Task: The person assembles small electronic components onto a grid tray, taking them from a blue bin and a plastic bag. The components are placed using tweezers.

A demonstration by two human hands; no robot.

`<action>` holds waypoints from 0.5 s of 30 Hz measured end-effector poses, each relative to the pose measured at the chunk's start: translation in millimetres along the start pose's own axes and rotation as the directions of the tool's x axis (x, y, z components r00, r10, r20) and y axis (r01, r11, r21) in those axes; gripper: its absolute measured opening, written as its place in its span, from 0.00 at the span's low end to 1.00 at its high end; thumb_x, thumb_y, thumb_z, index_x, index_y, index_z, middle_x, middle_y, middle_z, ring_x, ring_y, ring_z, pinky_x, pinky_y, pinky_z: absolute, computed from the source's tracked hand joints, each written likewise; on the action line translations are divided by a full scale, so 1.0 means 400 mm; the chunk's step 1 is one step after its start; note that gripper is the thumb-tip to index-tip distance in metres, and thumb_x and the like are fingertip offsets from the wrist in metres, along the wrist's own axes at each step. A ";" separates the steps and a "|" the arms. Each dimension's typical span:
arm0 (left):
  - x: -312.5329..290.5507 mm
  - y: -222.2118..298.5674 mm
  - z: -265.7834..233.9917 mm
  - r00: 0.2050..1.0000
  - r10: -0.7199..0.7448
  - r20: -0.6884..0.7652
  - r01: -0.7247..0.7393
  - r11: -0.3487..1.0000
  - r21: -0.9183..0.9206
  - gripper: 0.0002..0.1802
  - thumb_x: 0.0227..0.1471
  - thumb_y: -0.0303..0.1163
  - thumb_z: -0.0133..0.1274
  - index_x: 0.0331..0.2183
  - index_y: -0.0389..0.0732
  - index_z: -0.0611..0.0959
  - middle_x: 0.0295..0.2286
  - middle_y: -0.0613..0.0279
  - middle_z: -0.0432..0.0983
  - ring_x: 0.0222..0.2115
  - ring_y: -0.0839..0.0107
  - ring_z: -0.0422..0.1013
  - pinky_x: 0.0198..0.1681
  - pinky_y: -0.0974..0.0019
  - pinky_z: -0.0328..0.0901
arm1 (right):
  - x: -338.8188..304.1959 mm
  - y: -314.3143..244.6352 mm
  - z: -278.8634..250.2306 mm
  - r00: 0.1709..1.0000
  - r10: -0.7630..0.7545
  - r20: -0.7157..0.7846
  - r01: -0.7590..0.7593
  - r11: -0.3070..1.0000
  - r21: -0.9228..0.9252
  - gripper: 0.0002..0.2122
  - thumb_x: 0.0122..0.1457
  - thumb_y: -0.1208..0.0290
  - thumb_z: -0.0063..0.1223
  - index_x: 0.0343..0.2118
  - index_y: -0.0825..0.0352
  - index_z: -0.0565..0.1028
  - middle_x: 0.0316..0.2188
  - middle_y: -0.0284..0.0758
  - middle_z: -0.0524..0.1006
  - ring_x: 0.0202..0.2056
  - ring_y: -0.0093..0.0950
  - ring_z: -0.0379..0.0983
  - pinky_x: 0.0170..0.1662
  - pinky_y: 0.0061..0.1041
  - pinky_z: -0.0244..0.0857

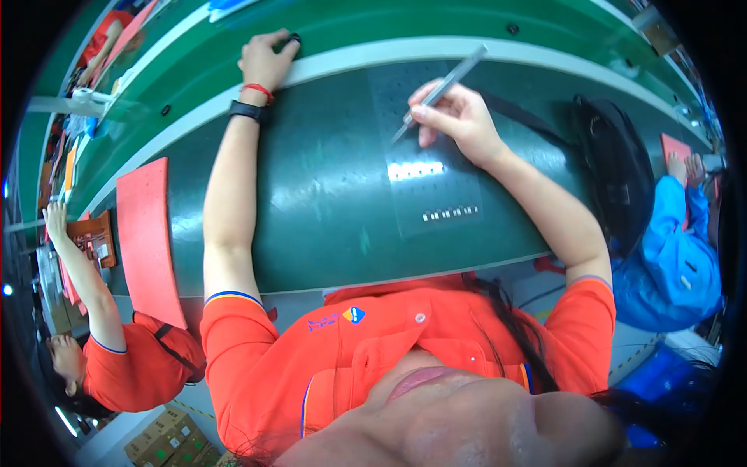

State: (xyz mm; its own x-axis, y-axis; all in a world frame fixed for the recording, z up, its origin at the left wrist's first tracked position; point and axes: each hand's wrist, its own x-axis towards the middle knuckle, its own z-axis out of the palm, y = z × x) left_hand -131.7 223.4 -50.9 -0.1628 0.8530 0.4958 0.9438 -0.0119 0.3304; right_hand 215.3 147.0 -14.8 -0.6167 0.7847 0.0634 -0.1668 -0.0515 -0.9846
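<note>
My left hand (268,59) reaches to the green belt beyond the table, its thumb and fingers closing on a small black round part (294,38). In my right hand (457,117) is a slim silver pen-like tool (447,81), gripped like a pencil. Its thin point slants down to the left, over a clear sheet (436,194) lying on the dark green table. A row of small white pieces (450,212) sits on the near part of that sheet. Bright glare covers another row (416,170) farther up, blurring its detail.
More small black parts (512,29) (166,110) lie on the green belt (350,39), behind a white rail (350,57). A black bag (615,163) rests at the table's right. A red board (148,233) stands at the left. Co-workers sit on both sides.
</note>
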 end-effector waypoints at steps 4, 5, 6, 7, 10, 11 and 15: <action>-0.061 0.076 -0.031 0.982 0.144 -0.123 -0.145 0.989 0.001 0.23 0.43 0.47 0.58 0.40 0.45 0.81 0.39 0.55 0.75 0.42 0.57 0.69 0.46 0.55 0.62 | -0.008 -0.012 -0.012 0.997 -0.073 -0.036 0.072 0.997 -0.041 0.09 0.56 0.72 0.54 0.37 0.70 0.73 0.26 0.35 0.75 0.23 0.20 0.72 0.29 0.17 0.67; -0.089 0.127 -0.051 0.957 0.275 -0.093 -0.286 0.948 -0.140 0.20 0.45 0.43 0.58 0.40 0.43 0.81 0.38 0.55 0.75 0.41 0.58 0.70 0.46 0.58 0.63 | -0.019 -0.020 -0.017 0.995 -0.080 -0.059 0.078 0.996 -0.040 0.09 0.57 0.72 0.53 0.37 0.70 0.73 0.27 0.35 0.75 0.25 0.20 0.74 0.30 0.17 0.68; -0.125 0.178 -0.080 0.913 0.399 -0.089 -0.407 0.871 -0.275 0.17 0.46 0.40 0.57 0.39 0.42 0.81 0.38 0.54 0.75 0.40 0.58 0.70 0.45 0.60 0.63 | -0.037 -0.032 -0.025 0.995 -0.089 -0.048 0.085 0.993 -0.079 0.08 0.57 0.72 0.53 0.37 0.70 0.73 0.27 0.35 0.76 0.26 0.21 0.74 0.31 0.17 0.68; -0.172 0.238 -0.116 0.891 0.454 0.015 -0.412 0.821 -0.394 0.13 0.47 0.34 0.56 0.37 0.41 0.81 0.37 0.54 0.75 0.41 0.58 0.70 0.46 0.61 0.63 | -0.051 -0.044 -0.030 0.994 -0.102 -0.027 0.098 0.988 -0.117 0.08 0.57 0.72 0.52 0.37 0.70 0.73 0.28 0.35 0.76 0.27 0.21 0.75 0.32 0.17 0.69; -0.291 0.370 -0.219 0.738 0.649 0.187 -0.511 0.717 -0.473 0.14 0.45 0.31 0.57 0.36 0.40 0.80 0.40 0.53 0.73 0.43 0.56 0.68 0.46 0.59 0.62 | -0.115 -0.062 -0.051 0.998 -0.013 0.061 0.019 0.995 -0.094 0.08 0.57 0.72 0.52 0.37 0.70 0.72 0.28 0.35 0.76 0.29 0.22 0.76 0.34 0.17 0.70; -0.320 0.382 -0.232 0.655 0.727 0.208 -0.564 0.653 -0.506 0.17 0.44 0.35 0.59 0.38 0.41 0.79 0.42 0.54 0.71 0.44 0.57 0.67 0.47 0.59 0.61 | -0.135 -0.059 -0.051 0.994 0.058 0.093 -0.051 0.996 -0.079 0.08 0.57 0.73 0.53 0.38 0.70 0.72 0.29 0.35 0.76 0.30 0.22 0.76 0.36 0.18 0.71; -0.416 0.432 -0.267 0.462 0.838 0.291 -0.621 0.540 -0.568 0.23 0.44 0.42 0.58 0.43 0.45 0.76 0.45 0.57 0.67 0.48 0.61 0.64 0.48 0.58 0.59 | -0.200 -0.036 -0.019 0.990 0.120 0.075 -0.121 0.993 0.000 0.07 0.57 0.76 0.52 0.38 0.71 0.71 0.31 0.34 0.75 0.33 0.22 0.75 0.38 0.19 0.70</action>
State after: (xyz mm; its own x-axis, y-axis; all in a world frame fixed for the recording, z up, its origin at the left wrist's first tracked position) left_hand 27.9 23.6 9.3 0.7990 0.5360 0.2727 0.4471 -0.8327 0.3267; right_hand 272.8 89.6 -6.9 -0.6883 0.7241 -0.0436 -0.0908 -0.1456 -0.9852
